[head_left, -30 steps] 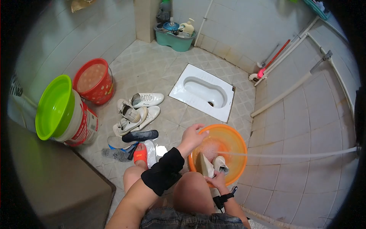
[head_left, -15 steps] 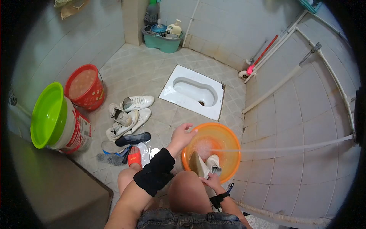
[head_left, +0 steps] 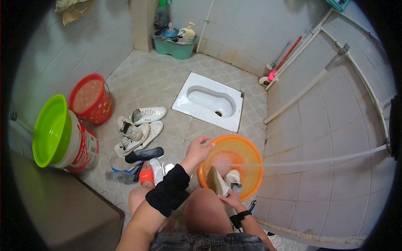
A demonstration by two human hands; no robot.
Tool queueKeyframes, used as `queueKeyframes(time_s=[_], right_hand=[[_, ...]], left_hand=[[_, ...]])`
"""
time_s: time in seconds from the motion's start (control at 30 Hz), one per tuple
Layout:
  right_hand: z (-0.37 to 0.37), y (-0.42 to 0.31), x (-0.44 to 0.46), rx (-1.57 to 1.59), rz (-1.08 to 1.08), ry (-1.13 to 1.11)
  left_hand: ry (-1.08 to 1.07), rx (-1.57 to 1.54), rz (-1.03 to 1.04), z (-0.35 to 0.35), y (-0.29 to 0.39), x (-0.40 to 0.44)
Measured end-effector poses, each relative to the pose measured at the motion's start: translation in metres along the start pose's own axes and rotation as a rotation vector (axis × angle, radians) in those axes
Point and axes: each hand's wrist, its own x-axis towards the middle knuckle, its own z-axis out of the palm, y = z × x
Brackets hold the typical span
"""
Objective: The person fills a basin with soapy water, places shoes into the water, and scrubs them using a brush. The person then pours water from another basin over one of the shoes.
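Observation:
An orange basin [head_left: 254, 175] stands on the floor in front of me, and a stream of water from the right falls into it, making foam. My right hand [head_left: 230, 199] grips a white shoe [head_left: 217, 183] at the basin's near rim, its sole turned to the left. Beside it in the basin lies another white shoe [head_left: 233, 180]. My left hand [head_left: 199, 149] hovers at the basin's left rim with fingers apart and nothing in them; a black sleeve covers the forearm.
White shoes [head_left: 142, 129], dark insoles [head_left: 144, 154] and a red bucket [head_left: 100, 105] are on the left. Nearby, a green basin [head_left: 51, 129] rests on a white bucket [head_left: 86, 146]. Beyond lie a squat toilet [head_left: 209, 100] and a teal tub [head_left: 175, 49].
The view has shifted, so the room's things appear further left. The held shoe has tilted, showing more of its sole. My left hand stays by the rim.

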Motion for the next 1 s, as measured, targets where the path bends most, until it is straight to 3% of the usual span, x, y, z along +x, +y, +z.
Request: queueKeyframes(time_s=[0.4, 0.47, 0.77, 1.0], right_hand=[[0.007, 0.007, 0.001, 0.053, -0.069, 0.054], [0.007, 0.007, 0.000, 0.082, -0.082, 0.067], [-0.010, -0.011, -0.005, 0.047, 0.013, -0.041], [-0.001, -0.001, -0.003, 0.057, 0.009, 0.005]], left_hand=[[0.037, 0.011, 0.061, 0.001, 0.000, 0.000], [0.006, -0.046, -0.028, 0.000, 0.011, -0.007], [-0.005, -0.018, -0.021, 0.001, 0.006, -0.003], [-0.010, -0.097, -0.054, 0.001, 0.009, -0.007]])
